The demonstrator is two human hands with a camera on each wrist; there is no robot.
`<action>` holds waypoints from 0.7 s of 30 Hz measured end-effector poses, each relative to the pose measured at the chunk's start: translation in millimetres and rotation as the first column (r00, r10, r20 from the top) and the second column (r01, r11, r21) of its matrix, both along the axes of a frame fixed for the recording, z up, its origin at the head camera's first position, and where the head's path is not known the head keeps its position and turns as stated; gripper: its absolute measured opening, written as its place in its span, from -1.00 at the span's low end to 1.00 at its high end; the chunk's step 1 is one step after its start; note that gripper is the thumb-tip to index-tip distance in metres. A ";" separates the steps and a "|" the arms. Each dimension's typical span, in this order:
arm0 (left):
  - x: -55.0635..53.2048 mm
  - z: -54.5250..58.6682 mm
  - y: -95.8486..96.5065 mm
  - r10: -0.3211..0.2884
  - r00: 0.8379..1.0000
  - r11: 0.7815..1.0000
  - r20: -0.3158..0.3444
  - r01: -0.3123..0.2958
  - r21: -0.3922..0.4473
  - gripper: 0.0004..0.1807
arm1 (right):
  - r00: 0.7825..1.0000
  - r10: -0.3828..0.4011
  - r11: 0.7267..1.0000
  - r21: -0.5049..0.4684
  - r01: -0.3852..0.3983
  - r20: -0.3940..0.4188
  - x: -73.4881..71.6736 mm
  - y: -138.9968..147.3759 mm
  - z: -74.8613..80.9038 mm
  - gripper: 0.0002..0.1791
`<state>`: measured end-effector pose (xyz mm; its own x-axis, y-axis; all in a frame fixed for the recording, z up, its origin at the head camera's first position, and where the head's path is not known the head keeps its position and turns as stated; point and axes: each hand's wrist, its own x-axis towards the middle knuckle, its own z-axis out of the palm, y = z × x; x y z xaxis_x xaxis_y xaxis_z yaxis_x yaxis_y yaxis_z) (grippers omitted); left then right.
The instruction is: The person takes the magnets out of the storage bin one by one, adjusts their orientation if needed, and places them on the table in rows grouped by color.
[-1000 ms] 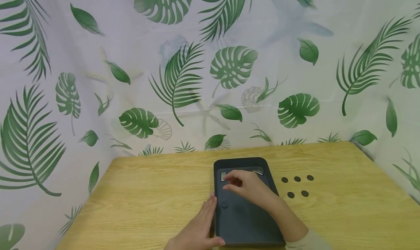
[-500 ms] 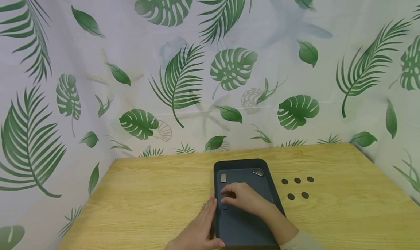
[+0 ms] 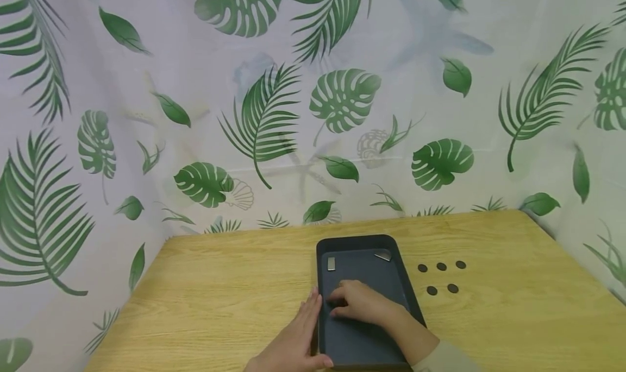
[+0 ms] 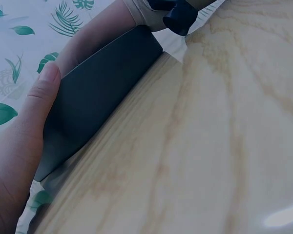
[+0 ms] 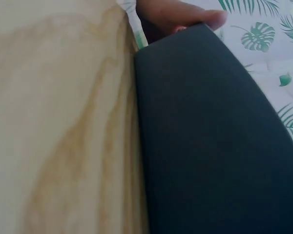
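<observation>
A dark rectangular tray (image 3: 371, 336) lies on the table. My left hand (image 3: 293, 336) rests along its left side, fingers straight, and the thumb touches the near wall, as the left wrist view also shows. Inside the tray, my right hand (image 3: 359, 302) reaches down near the left wall with bent fingers. Its fingertips are where a small dark disc lay, and the disc is hidden, so a grip on it cannot be made out. Farther back in the tray lie a small silvery rectangular piece (image 3: 331, 264) at left and a silvery wedge-shaped piece (image 3: 383, 256) at right.
Several small dark discs (image 3: 442, 266) lie in two rows on the wooden table (image 3: 225, 296), right of the tray. A leaf-patterned cloth (image 3: 293, 117) hangs behind the table and at both sides.
My right hand has moved from beside the silvery rectangle toward the near end, down to the disc, which its fingers now cover. The left hand stays against the tray.
</observation>
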<state>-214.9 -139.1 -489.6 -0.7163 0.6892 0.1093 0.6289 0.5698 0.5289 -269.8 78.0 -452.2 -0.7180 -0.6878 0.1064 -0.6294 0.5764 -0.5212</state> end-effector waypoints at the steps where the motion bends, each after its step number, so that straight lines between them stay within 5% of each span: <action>1: 0.1 0.0 0.0 0.001 1.000 1.000 0.002 -0.001 0.002 0.11 | 1.000 0.011 1.000 0.004 -0.011 -0.006 -0.2 -0.6 -0.6 -0.71; 12: -0.1 0.2 0.6 -0.008 1.000 1.000 0.002 0.008 0.010 0.11 | 0.999 -0.044 0.999 -0.008 0.043 -0.018 -1.4 -3.7 -1.1 -0.92; 21: -0.5 -3.2 0.2 -0.010 1.000 0.999 -0.007 0.010 0.031 0.11 | 0.999 -0.035 0.999 0.017 0.036 -0.030 -0.8 -6.3 -2.4 -0.86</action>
